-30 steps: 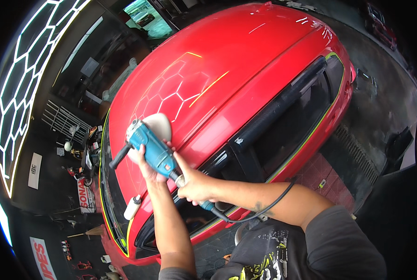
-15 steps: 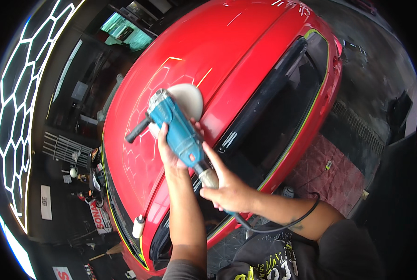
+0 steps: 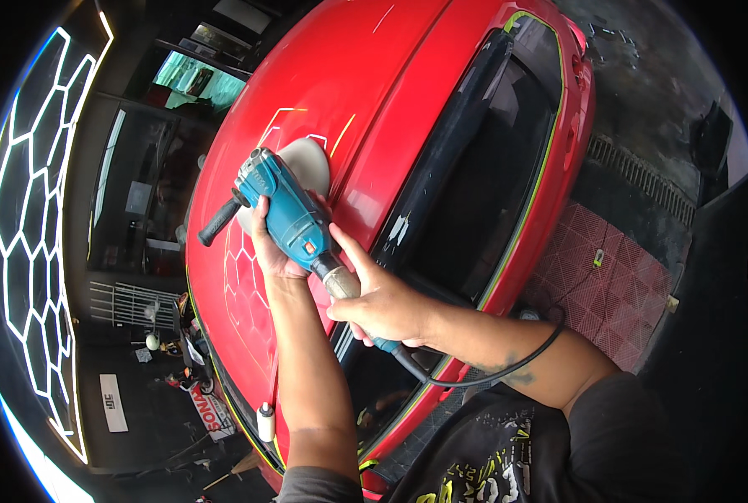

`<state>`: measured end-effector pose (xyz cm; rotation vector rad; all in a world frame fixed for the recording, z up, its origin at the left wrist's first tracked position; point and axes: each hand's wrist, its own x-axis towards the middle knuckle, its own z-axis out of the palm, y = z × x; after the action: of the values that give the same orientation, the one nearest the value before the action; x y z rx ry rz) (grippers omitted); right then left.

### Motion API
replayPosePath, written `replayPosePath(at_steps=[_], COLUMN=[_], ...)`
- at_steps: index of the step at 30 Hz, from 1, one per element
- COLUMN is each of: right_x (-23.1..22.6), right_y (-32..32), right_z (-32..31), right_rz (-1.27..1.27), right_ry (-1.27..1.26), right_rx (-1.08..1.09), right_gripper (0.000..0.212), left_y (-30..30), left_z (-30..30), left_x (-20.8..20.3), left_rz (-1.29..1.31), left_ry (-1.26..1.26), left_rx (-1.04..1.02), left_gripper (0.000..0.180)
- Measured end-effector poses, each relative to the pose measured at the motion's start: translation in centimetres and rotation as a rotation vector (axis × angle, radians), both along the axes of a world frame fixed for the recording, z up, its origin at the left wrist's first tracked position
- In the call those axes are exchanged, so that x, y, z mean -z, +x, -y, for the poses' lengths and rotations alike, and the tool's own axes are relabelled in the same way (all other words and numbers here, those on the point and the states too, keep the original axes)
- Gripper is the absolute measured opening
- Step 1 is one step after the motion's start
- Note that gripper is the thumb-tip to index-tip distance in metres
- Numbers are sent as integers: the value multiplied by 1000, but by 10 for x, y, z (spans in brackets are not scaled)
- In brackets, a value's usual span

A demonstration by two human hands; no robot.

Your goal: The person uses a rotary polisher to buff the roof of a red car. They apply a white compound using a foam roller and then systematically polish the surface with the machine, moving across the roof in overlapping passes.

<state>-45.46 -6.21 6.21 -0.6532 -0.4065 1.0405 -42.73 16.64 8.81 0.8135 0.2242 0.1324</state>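
A person leans over a red car (image 3: 441,109), pressing a teal polisher (image 3: 286,214) onto its bonnet. The left hand (image 3: 275,251) wraps the machine's body to bear down on the white pad (image 3: 307,158); the right hand (image 3: 382,302) grips the rear handle, steering, so the black cord (image 3: 491,369) trails clear. The pad's underside is hidden, and the right palm covers the switch.

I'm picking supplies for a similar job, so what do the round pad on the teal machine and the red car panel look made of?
The round white pad looks like soft foam or wool, matte; which one is unclear. The red car hood looks like glossy painted metal, mirroring the hexagonal lights.
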Motion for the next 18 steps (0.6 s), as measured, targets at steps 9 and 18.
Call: replayPosePath(at_steps=[9,18], right_x=[2,9], right_y=[-18,-16], right_z=[-6,-10], right_rz=[5,-22], right_ry=[7,25], right_rx=[-70,-122], right_gripper=[111,113], left_y=[-34,-45], left_z=[-7,-18], left_x=[2,15], left_rz=[47,51], left_ry=[-17,-104], left_rx=[-33,-51], left_gripper=[65,66])
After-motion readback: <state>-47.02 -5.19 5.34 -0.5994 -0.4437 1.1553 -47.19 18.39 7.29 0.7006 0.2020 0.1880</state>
